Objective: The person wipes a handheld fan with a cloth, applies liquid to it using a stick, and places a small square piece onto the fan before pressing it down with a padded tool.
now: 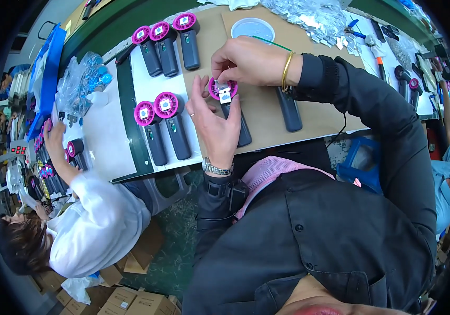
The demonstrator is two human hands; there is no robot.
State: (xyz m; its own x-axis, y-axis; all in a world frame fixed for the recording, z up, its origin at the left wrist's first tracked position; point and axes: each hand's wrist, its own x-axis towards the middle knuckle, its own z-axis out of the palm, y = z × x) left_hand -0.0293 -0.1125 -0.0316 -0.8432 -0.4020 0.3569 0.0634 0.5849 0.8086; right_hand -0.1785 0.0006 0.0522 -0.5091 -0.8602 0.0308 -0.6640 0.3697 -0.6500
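A handheld fan with a pink round head (214, 90) and a dark grey handle (243, 131) lies on the brown board before me. My left hand (215, 126) holds it, fingers and thumb on either side of the head. From above, my right hand (251, 62) pinches a small silvery piece (228, 75) over the head. White square pieces (225, 97) show just below the fingers. Under my right wrist lies another dark handle (289, 113), its upper end hidden. Two fans (171, 126) rest left of my left hand, and three more (164, 50) lie farther back.
At the back are a round translucent lid-like dish (252, 30) and a heap of small silvery pieces (314, 23). Tools (380, 60) and more fans (414, 89) lie right. A co-worker in white (101, 220) reaches over fans at left. A blue stool (361, 163) stands below the table.
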